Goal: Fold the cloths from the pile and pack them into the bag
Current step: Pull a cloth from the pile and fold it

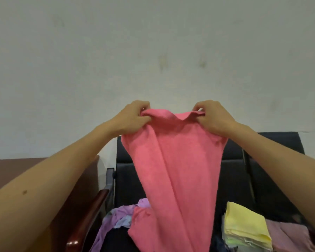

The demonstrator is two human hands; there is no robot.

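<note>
Forearms frame a pink cloth raised before the chair.
Its lower end is cut off; left hand and right hand each pinch a top corner.

No text, label, brand, number or sign can be read anywhere in the view.
</note>
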